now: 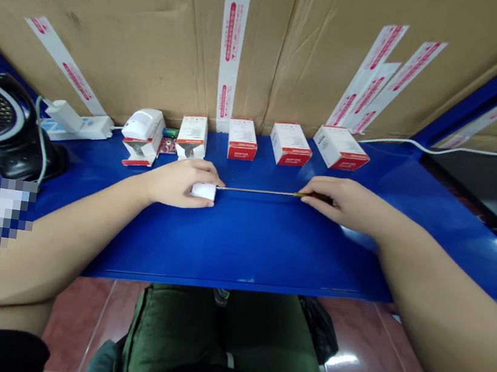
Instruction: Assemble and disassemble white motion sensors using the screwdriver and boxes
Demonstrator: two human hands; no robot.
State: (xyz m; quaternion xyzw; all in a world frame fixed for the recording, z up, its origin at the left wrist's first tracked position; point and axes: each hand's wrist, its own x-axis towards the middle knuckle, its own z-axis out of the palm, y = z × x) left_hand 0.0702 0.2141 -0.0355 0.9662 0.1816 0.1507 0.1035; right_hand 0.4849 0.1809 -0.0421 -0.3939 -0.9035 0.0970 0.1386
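Your left grip (179, 182) closes around a small white plastic housing (204, 190) at the blue counter (241, 240)'s middle, seemingly bracing it against the long thin metal screwdriver (257, 191) your right grip (347, 203) clasps by its handle.

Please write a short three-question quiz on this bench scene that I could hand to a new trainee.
1. Which tool does the right hand hold, its shaft running to the white plastic part in the left hand?
2. How many red-and-white boxes are lined up in front of the cardboard backing?
3. True or false: a white detector sits on top of the leftmost box.

Key:
1. A screwdriver.
2. Five.
3. True.
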